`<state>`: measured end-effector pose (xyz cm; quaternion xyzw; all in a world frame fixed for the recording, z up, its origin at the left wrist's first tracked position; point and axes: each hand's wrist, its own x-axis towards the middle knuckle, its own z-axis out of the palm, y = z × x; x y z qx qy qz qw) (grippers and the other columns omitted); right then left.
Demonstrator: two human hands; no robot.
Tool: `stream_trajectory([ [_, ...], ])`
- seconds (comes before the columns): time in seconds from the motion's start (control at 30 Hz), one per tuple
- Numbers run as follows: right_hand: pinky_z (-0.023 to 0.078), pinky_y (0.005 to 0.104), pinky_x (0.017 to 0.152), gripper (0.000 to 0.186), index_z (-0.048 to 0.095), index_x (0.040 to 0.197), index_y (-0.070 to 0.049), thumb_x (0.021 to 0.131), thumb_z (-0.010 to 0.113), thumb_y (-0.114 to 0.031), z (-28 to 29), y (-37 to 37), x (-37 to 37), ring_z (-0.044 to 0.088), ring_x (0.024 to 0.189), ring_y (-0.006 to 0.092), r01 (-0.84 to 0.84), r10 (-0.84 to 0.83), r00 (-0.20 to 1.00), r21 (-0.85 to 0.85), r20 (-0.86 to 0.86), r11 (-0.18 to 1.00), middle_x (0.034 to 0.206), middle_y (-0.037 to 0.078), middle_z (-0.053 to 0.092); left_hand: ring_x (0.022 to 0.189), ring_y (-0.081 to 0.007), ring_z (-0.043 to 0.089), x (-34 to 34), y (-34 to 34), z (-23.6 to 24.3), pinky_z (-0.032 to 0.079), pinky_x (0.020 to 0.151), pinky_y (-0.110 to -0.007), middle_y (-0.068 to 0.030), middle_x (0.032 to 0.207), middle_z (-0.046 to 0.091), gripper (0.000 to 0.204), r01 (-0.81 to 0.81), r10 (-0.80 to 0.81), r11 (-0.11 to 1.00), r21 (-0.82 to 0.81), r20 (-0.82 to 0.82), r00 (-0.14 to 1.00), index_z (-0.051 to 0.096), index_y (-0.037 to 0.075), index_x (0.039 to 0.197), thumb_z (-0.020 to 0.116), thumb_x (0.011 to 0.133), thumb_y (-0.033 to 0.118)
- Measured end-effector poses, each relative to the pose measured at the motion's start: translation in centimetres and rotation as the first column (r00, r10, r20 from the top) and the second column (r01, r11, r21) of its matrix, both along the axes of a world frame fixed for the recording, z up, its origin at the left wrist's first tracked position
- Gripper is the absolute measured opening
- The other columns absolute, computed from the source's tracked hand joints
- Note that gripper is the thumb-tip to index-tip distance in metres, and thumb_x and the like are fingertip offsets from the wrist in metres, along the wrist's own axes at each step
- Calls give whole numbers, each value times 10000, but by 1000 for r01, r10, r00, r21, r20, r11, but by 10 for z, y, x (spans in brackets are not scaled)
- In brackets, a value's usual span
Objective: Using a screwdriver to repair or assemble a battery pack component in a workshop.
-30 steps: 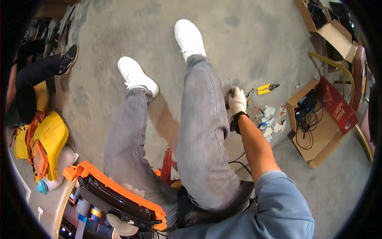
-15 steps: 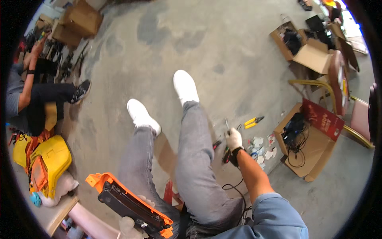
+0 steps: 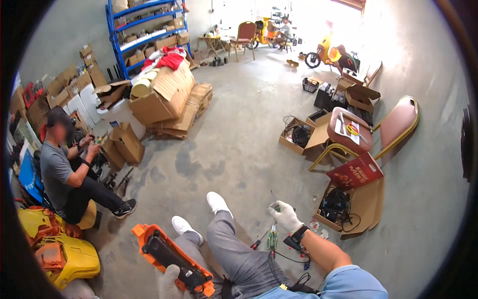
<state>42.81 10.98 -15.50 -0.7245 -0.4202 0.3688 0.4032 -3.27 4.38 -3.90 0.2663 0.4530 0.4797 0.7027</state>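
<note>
My left hand (image 3: 170,283), in a pale glove, grips the near end of an orange plastic housing (image 3: 141,230). A long black part (image 3: 169,253) sits inside that housing, which is tilted over my left thigh. In a white glove, my right hand (image 3: 285,216) is closed around a screwdriver (image 3: 272,196); its thin shaft points away from me and the grip is mostly hidden by the fingers. Below this hand, green-handled pliers (image 3: 272,238) lie on the floor, with a red-and-black handled tool (image 3: 256,244) beside them.
An open cardboard box of black cables (image 3: 371,212) stands to the right, near a chair (image 3: 351,134) with scissors on its seat. At left, a person (image 3: 64,169) sits beside yellow plastic panels (image 3: 74,256). Flattened cardboard (image 3: 191,107) and blue shelving (image 3: 115,42) stand farther back.
My view has tilted up, showing the far room. My right hand has lifted off the floor area with the screwdriver. The orange housing stays in my left hand.
</note>
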Motion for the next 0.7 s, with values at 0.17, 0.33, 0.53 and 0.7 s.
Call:
stream_trajectory([
  [0.17,559,307,658,225,726,1114,-2,997,772,-188,86,-42,-24,650,757,98,-119,120,993,146,4,982,900,42,733,1111,-262,731,16,-13,43,630,998,-450,-131,1307,650,820,53,-17,969,242,-147,989,403,46,1590,804,918,293],
  [0.33,560,297,668,171,730,1107,-16,1000,766,-143,129,-65,-38,659,811,94,-140,160,982,179,-105,974,919,35,736,1025,-240,745,37,-28,80,653,910,-418,-113,1186,685,669,5,11,981,194,-78,997,498,-6,1466,761,866,134],
  [0.53,557,262,649,95,710,1099,-40,1012,728,-73,163,-71,-62,655,804,80,-212,311,921,366,-236,906,937,3,728,890,-194,711,62,-24,96,632,823,-384,-62,1064,682,558,95,-102,929,358,2,995,541,55,1445,735,922,53],
  [0.7,523,241,610,124,706,1090,1,986,747,-53,219,-75,-93,614,708,53,-294,352,929,344,-116,892,874,7,705,931,-158,722,81,-15,94,632,841,-343,-61,1135,690,569,166,-81,907,387,-225,971,566,38,1393,842,907,144],
])
